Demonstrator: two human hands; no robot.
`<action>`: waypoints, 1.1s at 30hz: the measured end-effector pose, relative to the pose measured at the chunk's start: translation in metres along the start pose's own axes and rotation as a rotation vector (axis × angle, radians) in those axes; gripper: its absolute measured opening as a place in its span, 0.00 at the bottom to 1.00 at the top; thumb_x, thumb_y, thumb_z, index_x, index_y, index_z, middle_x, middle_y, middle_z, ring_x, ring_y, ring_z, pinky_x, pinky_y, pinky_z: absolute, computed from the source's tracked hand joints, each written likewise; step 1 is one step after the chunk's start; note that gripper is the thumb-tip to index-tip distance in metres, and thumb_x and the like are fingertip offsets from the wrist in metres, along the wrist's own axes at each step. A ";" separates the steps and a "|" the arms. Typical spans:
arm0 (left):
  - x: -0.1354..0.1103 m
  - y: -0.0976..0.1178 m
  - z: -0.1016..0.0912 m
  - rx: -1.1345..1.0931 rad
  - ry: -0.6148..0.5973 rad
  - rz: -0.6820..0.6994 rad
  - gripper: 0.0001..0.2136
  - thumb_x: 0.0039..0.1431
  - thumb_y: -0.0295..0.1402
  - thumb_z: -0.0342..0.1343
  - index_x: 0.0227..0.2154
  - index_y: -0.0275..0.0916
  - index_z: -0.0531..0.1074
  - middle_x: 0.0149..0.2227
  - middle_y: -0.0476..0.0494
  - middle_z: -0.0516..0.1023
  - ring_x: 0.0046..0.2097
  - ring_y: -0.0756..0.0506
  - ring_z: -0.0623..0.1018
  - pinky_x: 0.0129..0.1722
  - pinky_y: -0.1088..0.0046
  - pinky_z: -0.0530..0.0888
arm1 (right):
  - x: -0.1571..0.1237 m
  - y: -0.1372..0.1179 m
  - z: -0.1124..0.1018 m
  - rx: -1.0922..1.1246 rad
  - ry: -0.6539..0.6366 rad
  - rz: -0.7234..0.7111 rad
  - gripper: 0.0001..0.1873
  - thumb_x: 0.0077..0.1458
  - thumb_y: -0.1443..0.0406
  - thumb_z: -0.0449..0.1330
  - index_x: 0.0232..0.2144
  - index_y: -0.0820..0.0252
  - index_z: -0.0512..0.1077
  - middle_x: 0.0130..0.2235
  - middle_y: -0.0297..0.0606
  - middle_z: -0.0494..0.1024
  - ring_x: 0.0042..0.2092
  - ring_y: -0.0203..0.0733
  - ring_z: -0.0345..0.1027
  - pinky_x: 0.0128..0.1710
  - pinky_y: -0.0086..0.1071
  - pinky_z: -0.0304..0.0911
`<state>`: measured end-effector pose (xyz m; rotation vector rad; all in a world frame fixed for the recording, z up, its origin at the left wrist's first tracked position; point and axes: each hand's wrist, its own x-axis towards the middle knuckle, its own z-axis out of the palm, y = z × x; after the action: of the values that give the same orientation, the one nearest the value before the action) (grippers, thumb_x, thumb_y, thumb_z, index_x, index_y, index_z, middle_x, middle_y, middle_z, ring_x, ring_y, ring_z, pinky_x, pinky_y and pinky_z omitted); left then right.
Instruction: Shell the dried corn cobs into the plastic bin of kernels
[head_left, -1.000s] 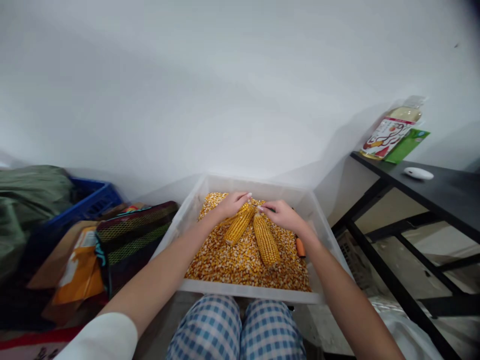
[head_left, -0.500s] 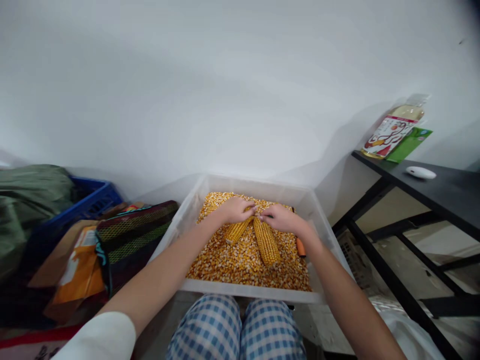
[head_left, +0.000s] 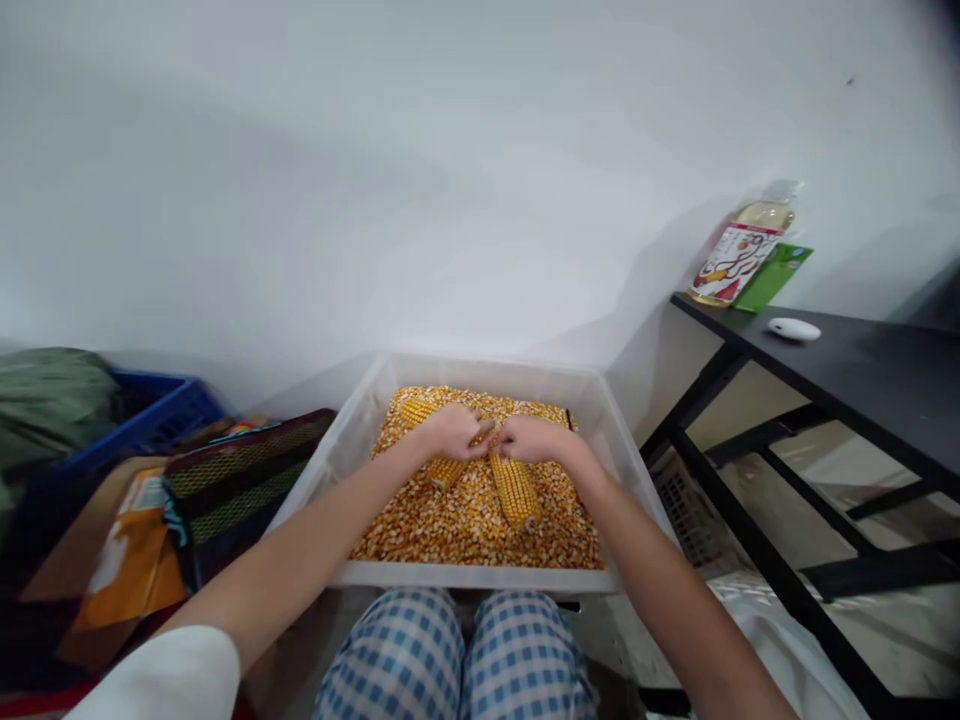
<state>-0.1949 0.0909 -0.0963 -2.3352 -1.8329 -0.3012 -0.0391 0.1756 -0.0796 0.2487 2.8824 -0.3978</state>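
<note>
Both hands meet over a translucent plastic bin point(head_left: 480, 577) filled with loose yellow corn kernels point(head_left: 450, 530). My left hand point(head_left: 457, 432) is closed, fingers bent around the upper end of one ear of corn point(head_left: 445, 475), whose lower end shows beneath the palm. My right hand point(head_left: 531, 438) curls over the top of a second ear of corn point(head_left: 516, 493) that slants toward me on the kernels. The fingertips of the two hands almost touch and partly hide both ears' upper ends. Behind my left wrist, another ear of corn point(head_left: 416, 411) lies on the kernels.
At right stands a black table point(head_left: 862, 365) holding a bottle point(head_left: 739, 255), a green packet point(head_left: 772, 277) and a white oval object point(head_left: 794, 329). On the left are a blue crate point(head_left: 169, 410), a mesh bag point(head_left: 247, 490) and an orange-and-brown package point(head_left: 131, 560). A white wall rises behind the bin.
The view has shifted slightly to the right. My hands stay close together over the ears; the left fingers have spread a little and the right hand has rolled further over its ear.
</note>
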 end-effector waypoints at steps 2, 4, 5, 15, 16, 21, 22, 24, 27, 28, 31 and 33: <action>0.003 0.001 -0.012 -0.035 0.139 -0.081 0.13 0.56 0.37 0.41 0.32 0.37 0.70 0.28 0.41 0.73 0.30 0.46 0.72 0.32 0.71 0.64 | 0.005 -0.004 0.009 -0.073 -0.107 0.030 0.11 0.43 0.70 0.55 0.28 0.67 0.77 0.26 0.41 0.77 0.22 0.34 0.59 0.22 0.27 0.50; 0.004 -0.001 -0.023 -0.098 0.287 -0.163 0.14 0.58 0.36 0.40 0.35 0.37 0.69 0.30 0.41 0.73 0.33 0.46 0.71 0.34 0.71 0.64 | 0.009 -0.006 0.012 -0.056 -0.110 -0.015 0.11 0.45 0.70 0.55 0.28 0.67 0.77 0.27 0.41 0.77 0.22 0.33 0.58 0.22 0.26 0.49; 0.004 -0.002 -0.026 -0.146 0.333 -0.201 0.14 0.58 0.36 0.39 0.35 0.37 0.68 0.30 0.42 0.72 0.32 0.46 0.71 0.34 0.72 0.64 | 0.010 -0.006 0.011 -0.021 -0.067 -0.027 0.10 0.46 0.69 0.55 0.27 0.67 0.77 0.26 0.41 0.77 0.21 0.32 0.58 0.22 0.26 0.49; -0.001 -0.023 -0.005 -0.802 0.459 -0.486 0.18 0.57 0.43 0.37 0.26 0.37 0.67 0.27 0.47 0.71 0.34 0.47 0.69 0.40 0.72 0.66 | 0.000 0.007 -0.012 0.376 0.499 0.022 0.18 0.58 0.61 0.48 0.28 0.66 0.72 0.25 0.34 0.72 0.27 0.33 0.59 0.28 0.25 0.51; 0.000 -0.023 -0.005 -0.826 0.470 -0.514 0.19 0.57 0.43 0.37 0.25 0.37 0.67 0.27 0.47 0.71 0.34 0.47 0.70 0.40 0.72 0.66 | -0.001 0.007 -0.013 0.395 0.502 0.017 0.18 0.58 0.61 0.47 0.28 0.66 0.72 0.25 0.34 0.72 0.27 0.33 0.59 0.28 0.25 0.51; 0.006 -0.022 0.000 -0.880 0.532 -0.621 0.19 0.55 0.43 0.37 0.25 0.37 0.68 0.27 0.45 0.72 0.35 0.46 0.70 0.40 0.69 0.67 | -0.004 0.002 -0.015 0.461 0.434 -0.020 0.19 0.58 0.59 0.47 0.28 0.66 0.72 0.23 0.32 0.68 0.26 0.32 0.57 0.27 0.25 0.50; 0.007 -0.021 0.002 -0.897 0.550 -0.638 0.19 0.55 0.44 0.37 0.25 0.37 0.68 0.27 0.45 0.72 0.35 0.46 0.71 0.39 0.69 0.67 | -0.004 0.000 -0.014 0.460 0.425 -0.016 0.19 0.58 0.58 0.47 0.28 0.66 0.72 0.22 0.31 0.67 0.25 0.32 0.56 0.27 0.25 0.50; 0.008 -0.020 0.005 -0.946 0.579 -0.653 0.20 0.55 0.46 0.37 0.26 0.37 0.67 0.25 0.45 0.71 0.34 0.46 0.70 0.37 0.70 0.68 | -0.002 -0.006 -0.013 0.450 0.426 -0.006 0.20 0.58 0.58 0.47 0.27 0.66 0.72 0.21 0.30 0.64 0.24 0.32 0.54 0.26 0.25 0.48; 0.010 -0.015 0.004 -1.022 0.614 -0.641 0.20 0.55 0.48 0.38 0.27 0.37 0.66 0.24 0.46 0.69 0.31 0.47 0.69 0.33 0.71 0.68 | -0.001 -0.012 -0.011 0.437 0.468 -0.006 0.20 0.59 0.59 0.46 0.26 0.65 0.71 0.20 0.30 0.63 0.24 0.32 0.53 0.25 0.25 0.47; 0.010 -0.013 0.003 -1.035 0.622 -0.636 0.20 0.55 0.49 0.38 0.27 0.37 0.66 0.24 0.47 0.69 0.30 0.48 0.69 0.33 0.72 0.67 | -0.001 -0.014 -0.011 0.432 0.480 -0.009 0.19 0.59 0.59 0.46 0.26 0.65 0.71 0.21 0.30 0.63 0.24 0.32 0.53 0.25 0.25 0.47; 0.011 -0.008 -0.002 -1.024 0.626 -0.602 0.20 0.54 0.49 0.39 0.25 0.37 0.65 0.23 0.48 0.67 0.28 0.49 0.67 0.33 0.73 0.67 | -0.006 -0.016 -0.015 0.413 0.476 0.004 0.19 0.58 0.60 0.47 0.26 0.65 0.71 0.20 0.30 0.63 0.24 0.31 0.53 0.25 0.25 0.46; 0.010 -0.006 -0.003 -1.005 0.620 -0.586 0.19 0.55 0.48 0.39 0.24 0.37 0.64 0.23 0.49 0.66 0.28 0.49 0.67 0.33 0.73 0.66 | -0.009 -0.016 -0.018 0.409 0.451 0.011 0.18 0.58 0.61 0.48 0.25 0.65 0.71 0.19 0.30 0.63 0.23 0.31 0.52 0.25 0.25 0.46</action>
<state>-0.1988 0.1013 -0.0904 -1.5975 -2.1879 -2.1343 -0.0367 0.1648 -0.0563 0.4744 3.1975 -1.0540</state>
